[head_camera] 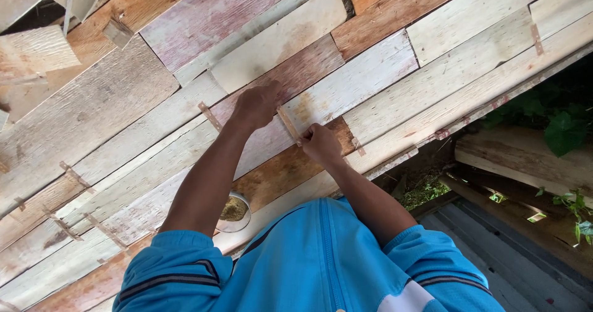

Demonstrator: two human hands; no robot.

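Head view, left hand (255, 105) and right hand (319, 144) seemingly pressing tape strip (288, 125), veneer sheets (370, 77)

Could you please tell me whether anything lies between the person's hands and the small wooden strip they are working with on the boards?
Nothing visible does. The left hand and the right hand both touch the small wooden strip, one at each end, as it lies on the wooden boards.

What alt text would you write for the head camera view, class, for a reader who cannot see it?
A person's left hand and right hand press a short tape strip across a seam between pale and reddish veneer sheets. Other strips already bridge nearby seams, and a small round tub sits near the left forearm, above blue sleeves.
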